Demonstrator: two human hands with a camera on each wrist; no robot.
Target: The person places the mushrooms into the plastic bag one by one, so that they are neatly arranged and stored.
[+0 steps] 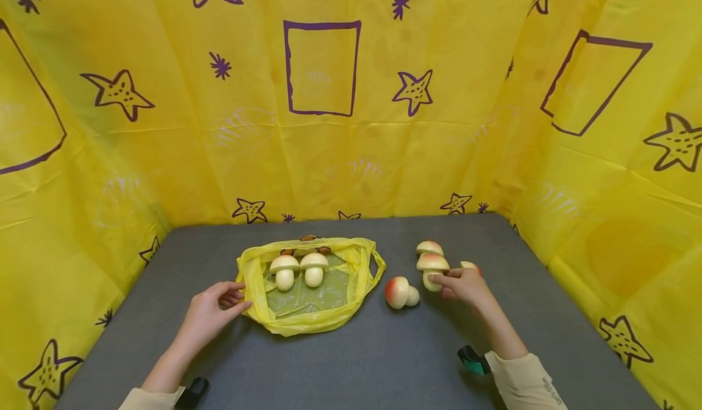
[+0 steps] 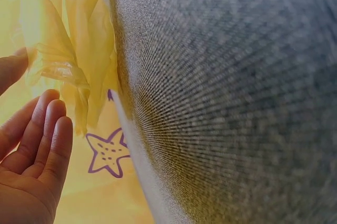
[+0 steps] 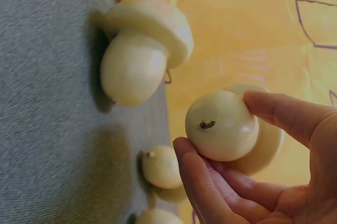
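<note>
My right hand (image 1: 466,285) pinches the stem of a toy mushroom (image 3: 224,124), thumb on one side and fingers on the other. Its cream cap with a reddish tint shows in the head view. At the left, my left hand (image 1: 211,309) has its fingertips right at the rim of a yellow plastic bag (image 1: 249,276), thumb and fingers apart. The bag lies with its mouth spread wide. Inside it are two mushrooms, a left one (image 1: 284,273) and a right one (image 1: 314,270), stems toward me.
A loose mushroom (image 1: 399,293) lies on its side between the bag and my right hand. Another mushroom (image 1: 429,247) sits behind the held one, and a third (image 1: 470,267) is partly hidden by my right hand. Yellow patterned cloth (image 1: 373,154) surrounds the grey table (image 1: 351,367).
</note>
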